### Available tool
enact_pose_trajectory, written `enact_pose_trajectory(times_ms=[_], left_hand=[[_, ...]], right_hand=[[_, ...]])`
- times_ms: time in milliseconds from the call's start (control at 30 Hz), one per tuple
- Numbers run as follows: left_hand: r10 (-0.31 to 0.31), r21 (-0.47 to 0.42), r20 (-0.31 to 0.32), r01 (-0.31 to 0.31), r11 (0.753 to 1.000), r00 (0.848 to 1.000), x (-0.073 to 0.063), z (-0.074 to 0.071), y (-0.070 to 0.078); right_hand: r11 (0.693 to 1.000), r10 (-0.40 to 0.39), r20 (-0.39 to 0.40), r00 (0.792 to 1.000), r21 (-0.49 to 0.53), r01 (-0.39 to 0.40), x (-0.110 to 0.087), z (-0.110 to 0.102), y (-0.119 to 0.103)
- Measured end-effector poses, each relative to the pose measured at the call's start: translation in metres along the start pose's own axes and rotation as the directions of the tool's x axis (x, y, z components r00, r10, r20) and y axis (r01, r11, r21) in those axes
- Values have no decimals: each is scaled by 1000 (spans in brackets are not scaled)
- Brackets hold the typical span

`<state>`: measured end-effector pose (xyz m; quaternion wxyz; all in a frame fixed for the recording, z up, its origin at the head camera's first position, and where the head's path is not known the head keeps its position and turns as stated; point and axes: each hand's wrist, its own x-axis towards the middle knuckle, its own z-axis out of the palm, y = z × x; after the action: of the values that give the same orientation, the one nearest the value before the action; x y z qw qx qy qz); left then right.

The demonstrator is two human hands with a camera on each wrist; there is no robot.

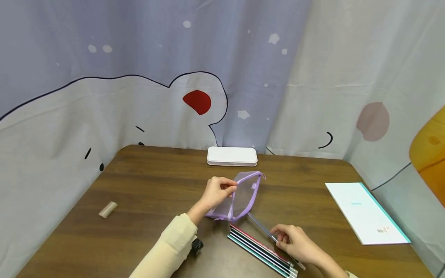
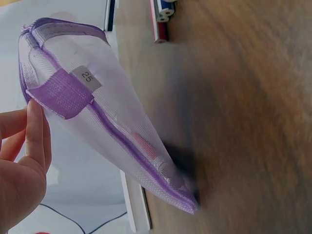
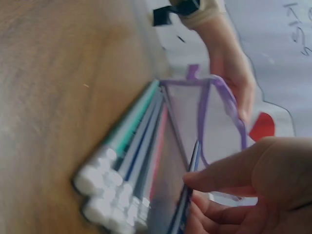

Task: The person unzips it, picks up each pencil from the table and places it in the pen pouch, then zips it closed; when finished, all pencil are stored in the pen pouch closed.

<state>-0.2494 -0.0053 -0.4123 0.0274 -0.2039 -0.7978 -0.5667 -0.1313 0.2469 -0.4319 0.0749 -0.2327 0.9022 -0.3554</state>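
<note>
My left hand (image 1: 216,192) pinches the rim of a purple-edged mesh pencil pouch (image 1: 255,195), holding its mouth wide. In the left wrist view the pouch (image 2: 122,97) shows a purple tab, a small tag marked 25 and a blurred pinkish object inside. My right hand (image 1: 295,242) grips a slim blue pencil (image 1: 259,222) between thumb and fingers, its far end at the pouch's mouth. Whether that end is inside, I cannot tell. Below lies a row of several pencils (image 1: 257,251), red, black and green among them, with pale ends (image 3: 105,187) towards me.
At the table's back edge sits a white case (image 1: 232,156). A white booklet with a teal spine (image 1: 368,212) lies on the right. Far to the left is a small beige block (image 1: 108,209). A patterned curtain (image 1: 243,77) hangs behind the wooden table (image 1: 156,173).
</note>
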Motion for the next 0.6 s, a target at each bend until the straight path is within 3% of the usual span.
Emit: enact_pose_trajectory(times_ms=[200,367,500,600], left_hand=[[-9,9,-15,9,1000,1000,2,-2,0],[-15,1,-15,15,1000,1000,3,-4,1],[-15,1,-39,16,1000,999,3,-4,0],[-21,1,-38,21,1000,999,3,-3,-1]], right_hand=[[999,8,17,1000,33,-8,-11,-17,4],[993,28,-57,998,113,-21,-3,-26,0],[957,63,-162,985,288,-14,18,-24,-11],[915,150,-266,952,402,-32,33,-18,-20]])
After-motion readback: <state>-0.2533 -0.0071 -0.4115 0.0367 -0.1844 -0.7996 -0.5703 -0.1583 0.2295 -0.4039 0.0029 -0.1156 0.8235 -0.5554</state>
